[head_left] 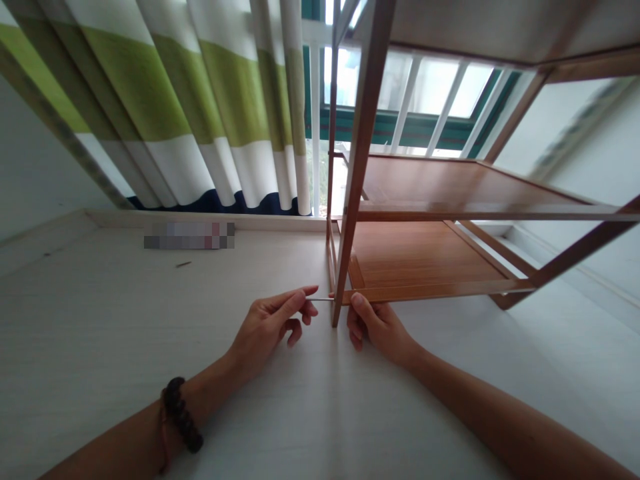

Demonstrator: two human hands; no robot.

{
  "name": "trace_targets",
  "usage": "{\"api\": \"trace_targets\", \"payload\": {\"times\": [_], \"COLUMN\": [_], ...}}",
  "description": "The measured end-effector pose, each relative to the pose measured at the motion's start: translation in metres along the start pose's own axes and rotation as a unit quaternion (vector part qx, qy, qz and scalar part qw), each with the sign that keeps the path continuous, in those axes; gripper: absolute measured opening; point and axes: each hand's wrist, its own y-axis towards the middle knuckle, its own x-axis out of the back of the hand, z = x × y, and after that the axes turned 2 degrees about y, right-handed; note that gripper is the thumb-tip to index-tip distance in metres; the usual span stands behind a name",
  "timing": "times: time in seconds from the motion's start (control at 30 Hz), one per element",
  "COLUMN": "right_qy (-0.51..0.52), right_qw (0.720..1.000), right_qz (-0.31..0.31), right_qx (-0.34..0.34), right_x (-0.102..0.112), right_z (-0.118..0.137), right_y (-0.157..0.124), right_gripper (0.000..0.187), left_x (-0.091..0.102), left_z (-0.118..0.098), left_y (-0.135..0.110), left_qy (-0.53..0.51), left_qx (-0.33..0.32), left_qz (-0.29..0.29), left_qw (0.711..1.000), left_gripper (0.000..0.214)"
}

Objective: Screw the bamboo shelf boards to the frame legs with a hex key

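Note:
A brown wooden shelf rack [425, 293] with several tiers stands tilted on the right. My left hand [273, 320] pinches a thin metal rod [320, 299] between thumb and fingers; it looks like the shaft of a hex key. Its far end meets the outer face of the rack's near leg [345, 267], low down. The tip's seat is too small to make out. On the other side of that leg, my right hand [377, 327] grips the lowest front rail close to the joint, thumb on the rail and fingers curled below.
A blurred flat pack [190, 236] and a small thin brown piece [183, 265] lie on the pale floor [125, 333] at the back left. Striped curtains [215, 100] hang behind, beside a barred window [425, 93]. The rack's upper tiers overhang my right arm.

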Motion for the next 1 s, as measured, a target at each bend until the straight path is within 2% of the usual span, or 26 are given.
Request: {"api": "trace_targets", "payload": {"times": [0.1,0.23,0.4,0.5,0.63,0.73,0.87,0.93,1.0], "right_qy": [-0.007,-0.009,0.027,0.097,0.248,0.292,0.274,0.269,0.275], "right_qw": [1.000,1.000,1.000,0.995,0.968,0.953,0.953,0.955,0.955], "right_qz": [0.001,0.003,0.010,-0.008,-0.029,-0.048,-0.071,-0.058,-0.043], "right_qx": [0.000,0.003,0.004,0.013,-0.020,-0.058,-0.104,-0.111,-0.105], "right_x": [0.000,0.001,-0.002,-0.001,0.005,0.008,0.008,0.008,0.008], "right_z": [0.000,0.000,0.002,0.000,-0.001,-0.001,0.000,0.000,-0.001], "right_y": [0.000,0.000,-0.001,0.001,0.004,0.005,0.003,0.002,0.003], "right_gripper": [0.055,0.054,0.049,0.039,0.039,0.040,0.047,0.048,0.047], "left_x": [0.000,0.000,0.002,0.001,-0.001,-0.002,-0.004,-0.003,0.001], "left_z": [0.000,0.001,0.003,0.003,0.001,-0.001,-0.003,-0.003,-0.004], "left_y": [0.002,0.004,0.006,0.006,0.005,0.004,0.001,-0.001,-0.003], "left_qy": [-0.004,0.021,-0.002,-0.047,-0.070,-0.040,0.023,0.080,0.159], "left_qx": [-0.040,-0.058,-0.049,-0.064,-0.067,-0.073,-0.109,-0.155,-0.229], "left_qz": [0.010,-0.023,-0.071,-0.101,-0.094,-0.086,-0.109,-0.114,-0.105], "left_qw": [0.999,0.998,0.996,0.992,0.991,0.993,0.988,0.978,0.955], "left_gripper": [0.035,0.041,0.022,0.020,0.017,0.019,0.016,0.012,0.009]}}
